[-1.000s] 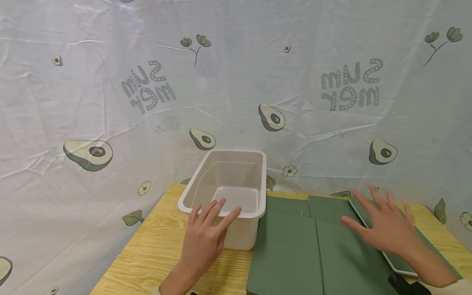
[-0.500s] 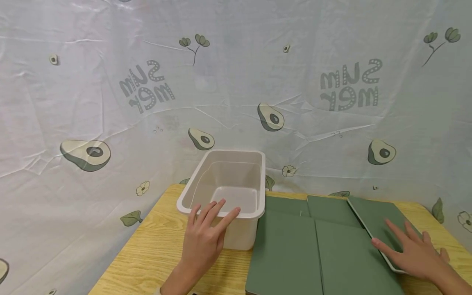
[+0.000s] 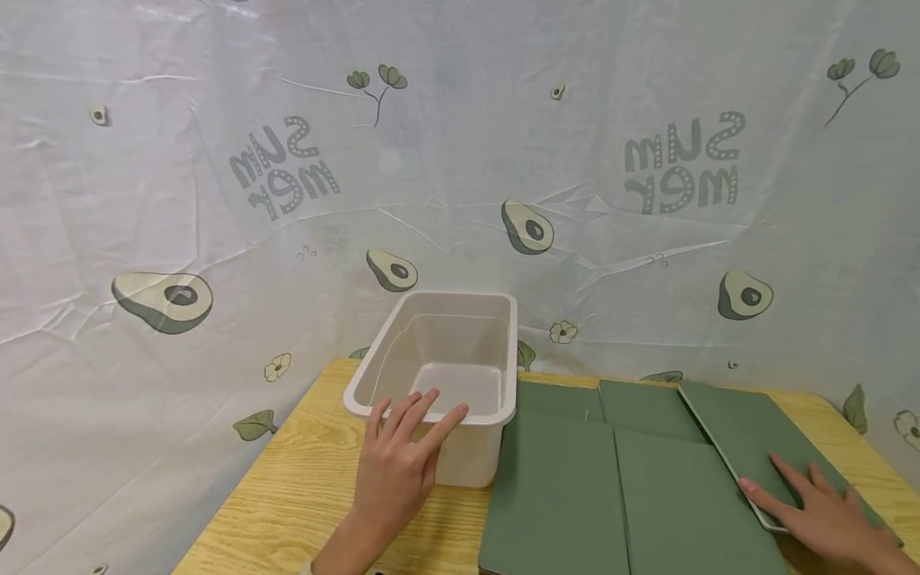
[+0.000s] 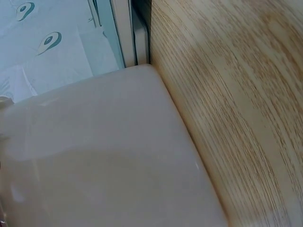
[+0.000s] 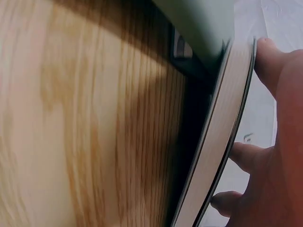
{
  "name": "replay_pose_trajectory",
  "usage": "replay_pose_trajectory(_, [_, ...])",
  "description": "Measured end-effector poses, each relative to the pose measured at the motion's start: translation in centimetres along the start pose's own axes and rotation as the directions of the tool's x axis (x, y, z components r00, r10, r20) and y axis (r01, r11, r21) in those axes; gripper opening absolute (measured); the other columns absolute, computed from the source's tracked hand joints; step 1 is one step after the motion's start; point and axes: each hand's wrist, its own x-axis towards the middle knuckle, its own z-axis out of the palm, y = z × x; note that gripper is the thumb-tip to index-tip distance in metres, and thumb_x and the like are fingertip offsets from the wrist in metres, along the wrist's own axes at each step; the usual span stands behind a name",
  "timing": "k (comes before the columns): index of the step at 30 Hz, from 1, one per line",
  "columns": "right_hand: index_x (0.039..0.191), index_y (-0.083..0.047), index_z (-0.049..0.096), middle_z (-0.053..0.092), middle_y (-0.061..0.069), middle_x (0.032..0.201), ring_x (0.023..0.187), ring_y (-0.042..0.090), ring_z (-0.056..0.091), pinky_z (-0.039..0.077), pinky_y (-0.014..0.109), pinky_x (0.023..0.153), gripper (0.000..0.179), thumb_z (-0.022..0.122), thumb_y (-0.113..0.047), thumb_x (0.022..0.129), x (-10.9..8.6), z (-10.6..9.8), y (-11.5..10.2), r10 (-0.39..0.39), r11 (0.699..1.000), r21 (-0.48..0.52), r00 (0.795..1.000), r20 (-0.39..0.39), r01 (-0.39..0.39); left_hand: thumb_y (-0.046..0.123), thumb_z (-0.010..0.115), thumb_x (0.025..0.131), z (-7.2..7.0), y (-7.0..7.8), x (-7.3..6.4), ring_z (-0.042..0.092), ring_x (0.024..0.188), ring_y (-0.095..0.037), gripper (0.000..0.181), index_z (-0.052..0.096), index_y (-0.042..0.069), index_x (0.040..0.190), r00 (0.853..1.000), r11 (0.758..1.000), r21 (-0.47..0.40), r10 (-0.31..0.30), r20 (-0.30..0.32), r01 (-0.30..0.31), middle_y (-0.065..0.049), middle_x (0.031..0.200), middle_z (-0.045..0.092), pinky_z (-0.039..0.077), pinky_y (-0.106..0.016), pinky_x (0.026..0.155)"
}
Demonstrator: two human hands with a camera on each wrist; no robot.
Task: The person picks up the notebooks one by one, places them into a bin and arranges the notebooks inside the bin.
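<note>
A pale plastic bin (image 3: 453,451) stands on the table, its inside bare. My left hand (image 3: 398,471) rests at the bin's near rim, fingers reaching over it and thumb spread to the right. The left wrist view shows the bin's outer wall (image 4: 113,151) close up. At the right, a green book (image 3: 747,423) lies slanted, partly over its neighbours. My right hand (image 3: 826,515) rests on its near end, fingers spread over the cover and thumb at the left edge. Its pale page block (image 5: 215,127) shows in the right wrist view, with fingertips (image 5: 244,153) against the cover.
Several more green books lie side by side between the bin and the slanted book, including a front left one (image 3: 557,495) and a front middle one (image 3: 690,503). A white printed curtain (image 3: 460,160) hangs behind the wooden table (image 3: 287,479).
My right hand has come down and to the right, from above the slanted book onto its near end. My left hand has stayed at the bin's rim.
</note>
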Motion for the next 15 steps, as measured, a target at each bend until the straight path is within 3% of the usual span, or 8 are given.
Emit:
replay_pose_trajectory(4, [0.156,0.023,0.007,-0.003,0.064,0.143,0.133,0.08,0.002,-0.005,0.087,0.107,0.12,0.035,-0.081,0.101,0.5,-0.4,1.1,-0.021,0.999,-0.032,1.0,-0.003,0.021,0.013,0.063,0.094,-0.1,0.0,0.0,0.067,0.118,-0.033,0.047,0.074,0.033,0.134,1.0,1.0,-0.001,-0.002,0.0,0.002,-0.012,0.132,0.073,0.045,-0.062,0.103])
replay_pose_trajectory(15, [0.154,0.023,0.009,0.003,0.067,0.137,0.132,0.081,0.013,0.013,0.085,0.11,0.129,0.038,-0.088,0.095,0.7,-1.1,2.4,0.077,0.994,-0.075,0.996,-0.047,-0.081,0.012,0.057,0.098,-0.1,-0.1,0.1,0.066,0.117,-0.033,0.044,0.074,0.032,0.133,1.0,1.0,-0.003,-0.003,-0.008,0.003,-0.012,0.132,0.074,0.044,-0.062,0.103])
